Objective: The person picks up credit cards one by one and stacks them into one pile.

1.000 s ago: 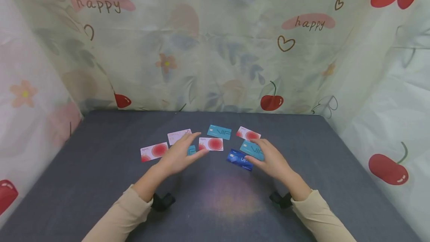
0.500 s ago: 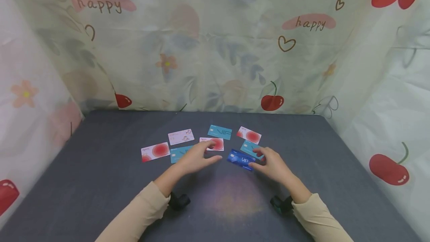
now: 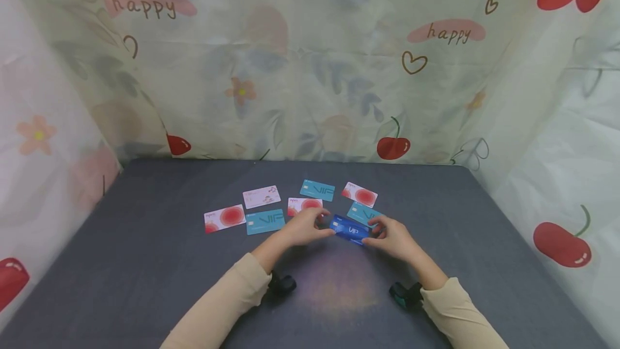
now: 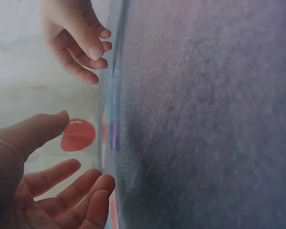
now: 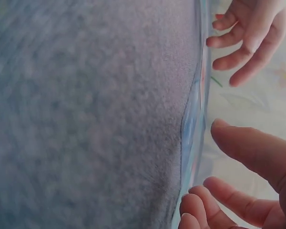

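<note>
A dark blue VIP card (image 3: 350, 230) lies between the hands on the dark table in the head view. My left hand (image 3: 305, 226) is at its left end, thumb near the edge and fingers bent above. At the other end is my right hand (image 3: 393, 237), its thumb close to the card's lower right corner. Its fingers partly cover a teal VIP card (image 3: 360, 211). Both wrist views show a gap between thumb and fingers, on the left hand (image 4: 62, 191) and the right hand (image 5: 248, 191). Behind the left fingers sits a partly covered red-circle card (image 3: 305, 204).
Farther left lie another red-circle card (image 3: 225, 218), a pale pink card (image 3: 261, 197) and a teal card (image 3: 265, 222). At the back are a teal card (image 3: 317, 190) and a red-circle card (image 3: 360, 194). Patterned curtains (image 3: 290, 69) enclose the dark table (image 3: 160, 263).
My left hand has moved right, from over the left cards to the dark blue card's left end. The right hand has drawn slightly nearer and lower, its fingers more bent.
</note>
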`<action>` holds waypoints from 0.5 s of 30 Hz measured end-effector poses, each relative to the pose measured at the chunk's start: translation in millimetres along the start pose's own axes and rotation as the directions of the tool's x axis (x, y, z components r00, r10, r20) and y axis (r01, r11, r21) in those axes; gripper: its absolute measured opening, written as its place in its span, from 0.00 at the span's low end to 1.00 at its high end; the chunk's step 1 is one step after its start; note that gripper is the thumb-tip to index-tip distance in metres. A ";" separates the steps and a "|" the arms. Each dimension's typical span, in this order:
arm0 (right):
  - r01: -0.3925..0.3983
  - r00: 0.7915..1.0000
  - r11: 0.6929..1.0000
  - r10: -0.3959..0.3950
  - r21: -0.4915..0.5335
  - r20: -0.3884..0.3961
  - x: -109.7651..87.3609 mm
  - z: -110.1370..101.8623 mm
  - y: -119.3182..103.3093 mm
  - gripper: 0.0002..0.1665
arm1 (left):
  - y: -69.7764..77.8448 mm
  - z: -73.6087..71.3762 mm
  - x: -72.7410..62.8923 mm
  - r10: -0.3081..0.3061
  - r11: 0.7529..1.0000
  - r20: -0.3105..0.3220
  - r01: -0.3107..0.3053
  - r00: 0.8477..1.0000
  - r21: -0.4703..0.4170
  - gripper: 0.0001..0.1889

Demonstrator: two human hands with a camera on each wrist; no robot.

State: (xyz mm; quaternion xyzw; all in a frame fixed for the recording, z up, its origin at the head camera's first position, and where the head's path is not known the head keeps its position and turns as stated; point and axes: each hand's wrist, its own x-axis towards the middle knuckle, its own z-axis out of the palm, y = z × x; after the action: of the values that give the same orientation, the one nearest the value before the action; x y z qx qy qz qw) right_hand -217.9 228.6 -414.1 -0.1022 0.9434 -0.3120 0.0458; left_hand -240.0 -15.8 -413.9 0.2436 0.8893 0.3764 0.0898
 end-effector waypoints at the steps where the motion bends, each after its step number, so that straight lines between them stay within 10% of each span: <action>1: -0.005 1.000 1.000 0.005 0.000 0.002 0.5 0.7 0.8 0.27 | 0.0 1.6 1.9 -0.005 1.000 -0.002 0.005 1.000 0.006 0.27; 15: -0.104 0.994 0.995 0.104 -0.008 0.045 6.0 3.6 0.3 0.28 | 0.1 12.7 20.7 -0.064 0.992 0.023 0.061 0.998 0.110 0.28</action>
State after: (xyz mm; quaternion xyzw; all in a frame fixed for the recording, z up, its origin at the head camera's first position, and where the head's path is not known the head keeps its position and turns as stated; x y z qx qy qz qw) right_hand -223.3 225.5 -417.3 -0.0602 0.9471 -0.3041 0.0832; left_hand -253.5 2.6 -422.3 0.2252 0.9145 0.3208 0.1000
